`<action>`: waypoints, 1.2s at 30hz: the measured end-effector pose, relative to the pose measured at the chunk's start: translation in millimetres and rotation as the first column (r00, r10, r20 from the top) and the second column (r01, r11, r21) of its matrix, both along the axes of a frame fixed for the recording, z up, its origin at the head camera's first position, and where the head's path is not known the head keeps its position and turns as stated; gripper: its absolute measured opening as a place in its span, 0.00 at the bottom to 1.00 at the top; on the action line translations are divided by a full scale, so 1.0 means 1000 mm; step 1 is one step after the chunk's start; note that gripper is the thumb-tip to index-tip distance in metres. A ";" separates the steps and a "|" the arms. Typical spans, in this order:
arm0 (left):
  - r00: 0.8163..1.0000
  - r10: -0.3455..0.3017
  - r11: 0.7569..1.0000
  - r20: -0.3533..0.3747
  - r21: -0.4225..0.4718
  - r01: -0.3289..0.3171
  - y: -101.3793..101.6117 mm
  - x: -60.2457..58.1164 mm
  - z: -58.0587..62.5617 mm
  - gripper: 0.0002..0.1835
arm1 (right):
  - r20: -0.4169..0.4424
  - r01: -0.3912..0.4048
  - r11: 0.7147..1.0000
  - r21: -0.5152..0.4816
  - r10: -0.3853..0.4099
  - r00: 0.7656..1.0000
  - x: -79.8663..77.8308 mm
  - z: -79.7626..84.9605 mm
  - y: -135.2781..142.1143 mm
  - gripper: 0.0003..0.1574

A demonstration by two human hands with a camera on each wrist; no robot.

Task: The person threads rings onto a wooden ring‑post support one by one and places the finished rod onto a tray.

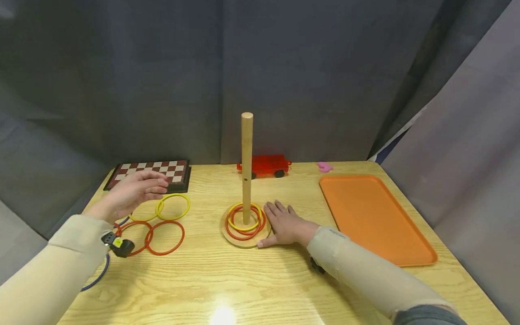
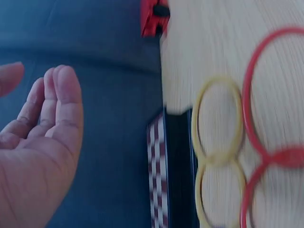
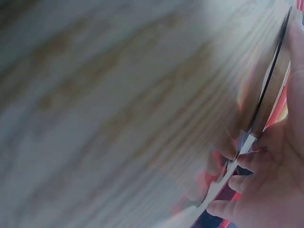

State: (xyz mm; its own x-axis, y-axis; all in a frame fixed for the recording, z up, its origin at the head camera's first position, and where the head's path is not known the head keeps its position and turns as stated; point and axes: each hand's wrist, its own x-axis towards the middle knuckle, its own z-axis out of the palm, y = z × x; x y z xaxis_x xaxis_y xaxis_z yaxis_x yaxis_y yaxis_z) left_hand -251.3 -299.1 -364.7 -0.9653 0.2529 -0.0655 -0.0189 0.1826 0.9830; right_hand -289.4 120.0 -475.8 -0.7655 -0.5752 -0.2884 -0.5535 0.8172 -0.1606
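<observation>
A wooden peg [image 1: 247, 167] stands upright on a round wooden base [image 1: 243, 244]. Red rings [image 1: 229, 229] and a yellow ring [image 1: 231, 215] lie around the foot of the peg. My right hand [image 1: 284, 225] rests at the base's right edge with its fingers spread; the right wrist view shows the fingers [image 3: 247, 183] near that edge. Holding nothing, my left hand [image 1: 140, 192] hovers over the left of the table with loosely bent fingers. Under and beside it lie linked-looking yellow rings [image 1: 188, 205], red rings [image 1: 183, 234] and blue rings [image 1: 97, 280], partly hidden by the hand and sleeve.
A checkered board [image 1: 176, 171] sits at the back left. Behind the peg stands a red toy wagon [image 1: 270, 166], with a small pink piece [image 1: 324, 167] farther right. An orange tray [image 1: 373, 216] lies at the right. Dark curtains [image 1: 308, 81] enclose the table.
</observation>
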 end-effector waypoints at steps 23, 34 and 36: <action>0.967 -0.182 0.791 0.178 0.611 0.036 -0.214 0.102 -0.107 0.27 | -0.032 -0.016 0.999 0.030 0.017 0.999 0.000 0.005 0.001 0.77; 0.948 0.256 0.951 0.190 -0.225 -0.211 -0.231 0.104 -0.148 0.26 | -0.035 -0.025 0.999 0.027 0.026 0.999 -0.002 0.001 0.000 0.77; 0.956 0.267 0.907 0.123 -0.368 -0.206 -0.225 0.101 -0.148 0.35 | -0.034 -0.021 1.000 0.024 0.021 0.999 -0.001 0.000 0.001 0.77</action>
